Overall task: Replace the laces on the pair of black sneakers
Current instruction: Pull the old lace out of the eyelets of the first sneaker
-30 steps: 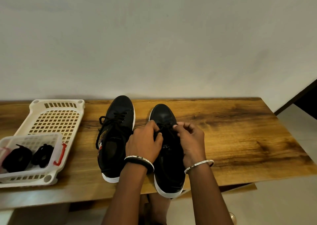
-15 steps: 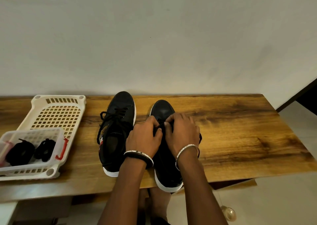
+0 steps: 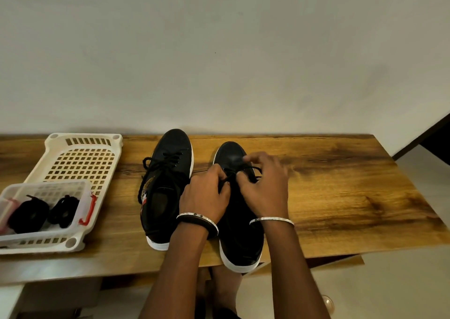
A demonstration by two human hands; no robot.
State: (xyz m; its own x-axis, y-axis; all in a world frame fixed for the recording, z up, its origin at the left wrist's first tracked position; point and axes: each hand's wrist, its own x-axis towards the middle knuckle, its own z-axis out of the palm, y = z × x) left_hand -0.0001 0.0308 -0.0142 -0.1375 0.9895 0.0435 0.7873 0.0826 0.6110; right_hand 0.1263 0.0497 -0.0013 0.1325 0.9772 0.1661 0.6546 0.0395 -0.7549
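Both up front: my left hand (image 3: 207,193) and right hand (image 3: 265,192) each pinch the black lace (image 3: 233,172) on the near sneaker (image 3: 241,242), which overhangs the bench (image 3: 341,197) edge. The other sneaker (image 3: 165,197) sits beside it. Off left, a clear tub (image 3: 48,185) holds two black lace bundles (image 3: 29,212) and sits in a white basket (image 3: 85,137).

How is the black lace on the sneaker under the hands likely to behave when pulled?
Probably floppy: the lace bends in thin loops between the left hand and right hand. Likely light, needing a pinch; the other sneaker's lace droops loosely over its side.
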